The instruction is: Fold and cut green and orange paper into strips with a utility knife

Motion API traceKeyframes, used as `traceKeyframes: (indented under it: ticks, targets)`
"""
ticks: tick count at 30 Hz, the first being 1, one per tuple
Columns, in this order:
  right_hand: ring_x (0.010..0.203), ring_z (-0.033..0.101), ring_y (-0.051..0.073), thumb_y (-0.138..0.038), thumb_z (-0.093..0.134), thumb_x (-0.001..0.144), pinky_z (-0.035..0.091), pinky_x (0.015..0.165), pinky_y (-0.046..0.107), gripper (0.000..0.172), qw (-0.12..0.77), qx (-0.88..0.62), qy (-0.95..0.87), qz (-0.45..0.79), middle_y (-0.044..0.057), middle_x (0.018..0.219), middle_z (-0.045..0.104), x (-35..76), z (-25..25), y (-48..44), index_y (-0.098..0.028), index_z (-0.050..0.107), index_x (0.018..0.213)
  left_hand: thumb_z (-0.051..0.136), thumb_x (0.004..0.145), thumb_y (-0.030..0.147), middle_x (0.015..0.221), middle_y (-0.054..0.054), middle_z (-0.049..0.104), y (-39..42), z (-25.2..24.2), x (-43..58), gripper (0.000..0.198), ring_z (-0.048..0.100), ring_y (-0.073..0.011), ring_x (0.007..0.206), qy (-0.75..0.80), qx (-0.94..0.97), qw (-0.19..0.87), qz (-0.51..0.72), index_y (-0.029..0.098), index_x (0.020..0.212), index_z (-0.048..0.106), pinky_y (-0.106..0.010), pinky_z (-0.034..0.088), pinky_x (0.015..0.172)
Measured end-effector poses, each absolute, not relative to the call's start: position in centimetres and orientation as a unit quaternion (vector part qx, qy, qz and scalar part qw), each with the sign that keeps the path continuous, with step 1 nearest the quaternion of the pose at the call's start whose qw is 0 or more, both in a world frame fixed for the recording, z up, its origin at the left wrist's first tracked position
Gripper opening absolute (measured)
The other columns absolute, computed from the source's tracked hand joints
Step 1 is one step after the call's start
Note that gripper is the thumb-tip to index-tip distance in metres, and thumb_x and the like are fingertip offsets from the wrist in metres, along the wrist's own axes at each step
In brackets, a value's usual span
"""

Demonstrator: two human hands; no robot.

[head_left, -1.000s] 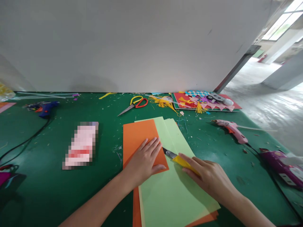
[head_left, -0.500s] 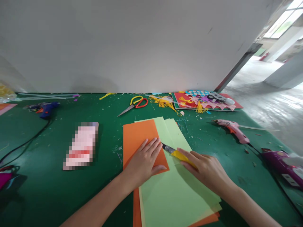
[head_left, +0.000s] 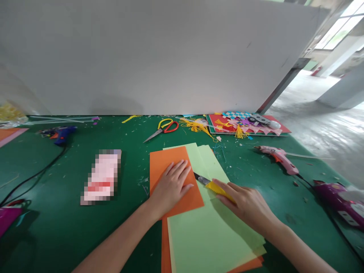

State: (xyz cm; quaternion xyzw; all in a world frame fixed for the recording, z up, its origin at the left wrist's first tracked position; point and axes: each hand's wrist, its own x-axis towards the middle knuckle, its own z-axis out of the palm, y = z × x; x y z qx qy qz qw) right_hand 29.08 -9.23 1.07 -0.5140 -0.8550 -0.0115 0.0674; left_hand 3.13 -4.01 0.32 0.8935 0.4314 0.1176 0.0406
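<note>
My left hand (head_left: 173, 185) lies flat with fingers stretched over an orange paper sheet (head_left: 187, 206), which rests on a stack of light green paper (head_left: 210, 235). In my right hand (head_left: 247, 201) is a yellow utility knife (head_left: 214, 187), gripped by its handle. Its blade points up and left, with the tip at the right edge of the orange sheet. More orange paper (head_left: 165, 246) shows beneath the green sheets.
Red-and-yellow scissors (head_left: 163, 129) lie behind the paper. A pink glue gun (head_left: 280, 157) and a purple device (head_left: 339, 201) are at right, a blue glue gun (head_left: 64, 134) at left. Paper crafts (head_left: 250, 125) lie before the white panel (head_left: 159, 57). A pixelated pink item (head_left: 102, 176) is left.
My left hand has shifted slightly left and up on the orange sheet, its thumb now lying on the sheet's inner part. The knife has stayed nearly in place. The view has tilted slightly.
</note>
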Motion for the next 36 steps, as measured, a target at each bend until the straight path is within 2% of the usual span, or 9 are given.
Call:
traceKeyframes:
  ticks: [4,11,16,36]
  targets:
    - [0.054,0.063,0.015,-0.04,0.04,0.097,0.036,0.045,0.026,0.044,0.064,-0.515,-0.854,-0.018,-0.001,0.078,0.068,29.1,1.1,-9.0,-0.026,0.041,0.139,0.031,0.096,0.049,0.15,-0.01,0.032,-4.0,0.0,3.2,0.057,0.028,-0.0238,0.139,0.435,0.895,0.029,0.096,0.013,0.139,0.039,-0.046,0.025,0.113]
    - [0.053,0.062,0.014,-0.039,0.042,0.096,0.036,0.044,0.024,0.046,0.065,-0.516,-0.854,-0.03,0.0,0.079,0.069,29.0,1.0,-8.3,-0.027,0.04,0.14,0.03,0.097,0.049,0.149,-0.01,0.034,-4.0,-0.1,3.1,0.056,0.029,-0.0235,0.138,0.433,0.895,0.031,0.104,0.014,0.139,0.039,-0.046,0.025,0.114]
    - [0.055,0.063,0.015,-0.04,0.04,0.096,0.038,0.045,0.024,0.042,0.061,-0.514,-0.855,-0.029,0.002,0.083,0.071,28.9,0.9,-7.5,-0.027,0.046,0.135,0.03,0.097,0.049,0.149,-0.01,0.034,-3.9,-0.2,3.1,0.056,0.028,-0.024,0.139,0.43,0.895,0.029,0.11,0.014,0.14,0.038,-0.046,0.025,0.114]
    - [0.062,0.066,0.016,-0.04,0.042,0.096,0.039,0.048,0.023,0.041,0.064,-0.518,-0.852,-0.032,0.003,0.09,0.072,28.0,1.4,-4.7,-0.027,0.047,0.135,0.027,0.097,0.048,0.15,-0.009,0.032,-3.9,-0.3,2.9,0.056,0.026,-0.0237,0.139,0.426,0.897,0.029,0.115,0.015,0.141,0.035,-0.046,0.025,0.114]
